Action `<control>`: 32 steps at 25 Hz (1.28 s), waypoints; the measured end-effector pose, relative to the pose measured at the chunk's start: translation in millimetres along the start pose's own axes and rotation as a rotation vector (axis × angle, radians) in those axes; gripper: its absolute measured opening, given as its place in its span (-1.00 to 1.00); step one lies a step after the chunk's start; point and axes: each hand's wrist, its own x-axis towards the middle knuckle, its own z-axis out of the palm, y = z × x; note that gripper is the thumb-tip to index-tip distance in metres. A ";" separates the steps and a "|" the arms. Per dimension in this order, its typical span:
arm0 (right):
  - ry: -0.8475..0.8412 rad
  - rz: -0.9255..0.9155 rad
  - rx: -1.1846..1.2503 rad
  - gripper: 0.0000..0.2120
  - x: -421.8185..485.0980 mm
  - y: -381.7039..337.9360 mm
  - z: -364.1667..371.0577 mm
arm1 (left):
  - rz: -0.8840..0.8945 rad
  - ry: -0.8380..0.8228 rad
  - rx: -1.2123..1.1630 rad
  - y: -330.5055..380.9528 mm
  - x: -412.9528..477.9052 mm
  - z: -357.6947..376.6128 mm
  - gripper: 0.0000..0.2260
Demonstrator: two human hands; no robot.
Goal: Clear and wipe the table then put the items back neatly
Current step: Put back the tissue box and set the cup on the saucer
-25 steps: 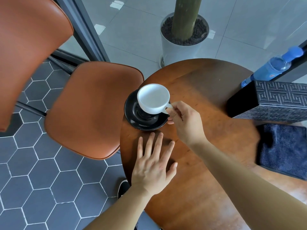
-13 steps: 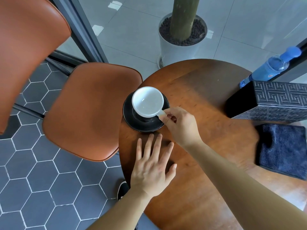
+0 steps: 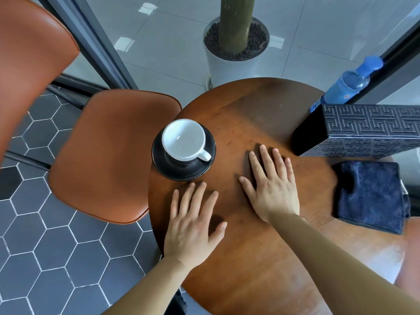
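An empty white cup [image 3: 184, 139] stands upright on a black saucer [image 3: 181, 170] at the left edge of the round wooden table [image 3: 256, 258]. Its handle points to the right. My left hand [image 3: 193, 223] lies flat on the wood just below the saucer, fingers spread, holding nothing. To the right of the cup, my right hand [image 3: 270, 185] rests palm down with fingers apart, also empty. A black patterned box [image 3: 363, 130] sits at the table's right, a folded dark blue cloth [image 3: 372, 196] below it, and a blue water bottle [image 3: 350, 81] behind it.
A brown leather chair [image 3: 113, 155] stands close against the table's left side. Behind the table stands a white plant pot [image 3: 231, 64] with a green trunk. The floor has dark hexagon tiles at the left. A dark frame runs at the far right.
My right hand set the cup down on the saucer, let go of the handle and moved right onto the table, flat. My left hand stayed in place.
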 end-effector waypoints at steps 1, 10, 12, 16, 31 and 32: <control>0.006 0.003 0.007 -0.33 -0.4 0.3 -0.4 | -0.002 0.034 -0.038 -1.5 0.2 1.0 -0.47; 0.015 -0.009 0.057 -0.33 0.3 2.9 0.0 | -0.868 0.507 -0.991 48.9 60.6 -59.6 -0.82; 0.020 -0.013 0.062 -0.33 0.6 3.3 0.8 | -1.095 0.472 -1.171 59.7 80.7 -66.7 -0.76; 0.038 -0.014 0.071 -0.33 0.3 4.4 -0.7 | -1.261 0.437 -1.286 73.9 106.3 -72.7 -0.73; 0.050 -0.026 0.115 -0.35 0.3 7.8 2.2 | -1.074 0.518 -0.874 50.1 106.1 -55.9 -0.68; 0.056 -0.029 0.116 -0.36 0.2 7.7 2.7 | -1.038 0.521 -0.827 45.1 100.5 -55.8 -0.68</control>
